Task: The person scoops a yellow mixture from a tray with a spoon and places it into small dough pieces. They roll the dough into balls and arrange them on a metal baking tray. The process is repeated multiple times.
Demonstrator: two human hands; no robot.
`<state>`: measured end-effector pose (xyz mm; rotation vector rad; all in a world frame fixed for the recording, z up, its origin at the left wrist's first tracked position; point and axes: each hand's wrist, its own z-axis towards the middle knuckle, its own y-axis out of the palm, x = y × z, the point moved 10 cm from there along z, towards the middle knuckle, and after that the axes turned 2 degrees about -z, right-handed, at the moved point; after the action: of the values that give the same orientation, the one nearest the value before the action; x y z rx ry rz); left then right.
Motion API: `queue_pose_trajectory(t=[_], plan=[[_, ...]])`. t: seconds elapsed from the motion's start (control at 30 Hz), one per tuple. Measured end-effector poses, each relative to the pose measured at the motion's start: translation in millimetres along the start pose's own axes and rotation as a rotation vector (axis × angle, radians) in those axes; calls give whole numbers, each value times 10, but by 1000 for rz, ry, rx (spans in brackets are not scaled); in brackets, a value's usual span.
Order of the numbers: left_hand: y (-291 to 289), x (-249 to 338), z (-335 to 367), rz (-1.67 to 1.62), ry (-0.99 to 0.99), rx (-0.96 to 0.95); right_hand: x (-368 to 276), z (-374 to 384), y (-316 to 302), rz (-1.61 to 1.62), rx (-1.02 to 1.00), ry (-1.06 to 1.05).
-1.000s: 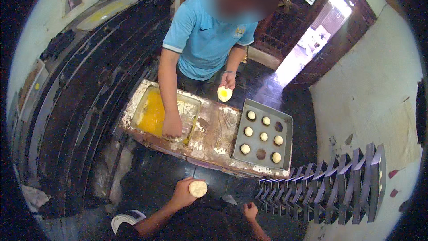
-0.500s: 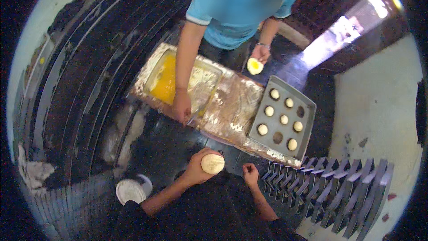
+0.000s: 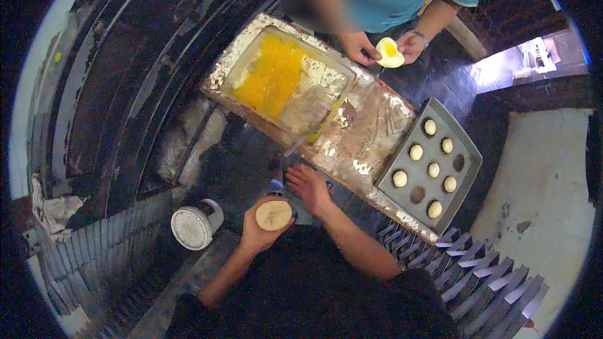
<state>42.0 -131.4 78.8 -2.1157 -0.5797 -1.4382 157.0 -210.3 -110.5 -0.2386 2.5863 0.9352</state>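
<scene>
My left hand (image 3: 256, 225) is wrapped round a pale, flat round of dough (image 3: 274, 215), held low in front of me; whether more rounds lie under it is hidden. Beside it, nearer the table, my right hand (image 3: 307, 183) reaches forward with fingers stretched out and nothing in them. Just beyond those fingers, a thin flat tool (image 3: 295, 146) sticks out over the near edge of a tray of yellow filling (image 3: 348, 91). Across the table, a co-worker's two hands (image 3: 411, 46) hold a flattened dough piece with yellow filling (image 3: 389, 52) at its middle.
A floury wooden table (image 3: 370, 119) spans the middle. On its right end sits a grey baking pan (image 3: 461, 204) with several dough balls. Stacked metal racks (image 3: 490, 276) stand at lower right, and a white lidded bucket (image 3: 191, 229) at lower left.
My right hand has moved left and forward, its fingers straightening. My left hand has shifted slightly left with the dough. The co-worker's hand has left the filling tray and joined the other at the dough.
</scene>
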Motion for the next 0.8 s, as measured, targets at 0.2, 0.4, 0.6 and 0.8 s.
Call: queue_pose_trajectory(t=[0.2, 0.4, 0.6, 0.8], plan=[[-557, -55, 591, -77, 50, -57, -342, 495, 598, 340, 146, 48], [-1183, 83, 1239, -53, 104, -140, -655, 293, 9, -146, 484, 96], [-1559, -172, 1605, -45, 77, -85, -1699, 140, 915, -1843, 368, -615], [-1577, -155, 1922, 35, 77, -168, -1661, 834, 1361, -2079, 103, -875]])
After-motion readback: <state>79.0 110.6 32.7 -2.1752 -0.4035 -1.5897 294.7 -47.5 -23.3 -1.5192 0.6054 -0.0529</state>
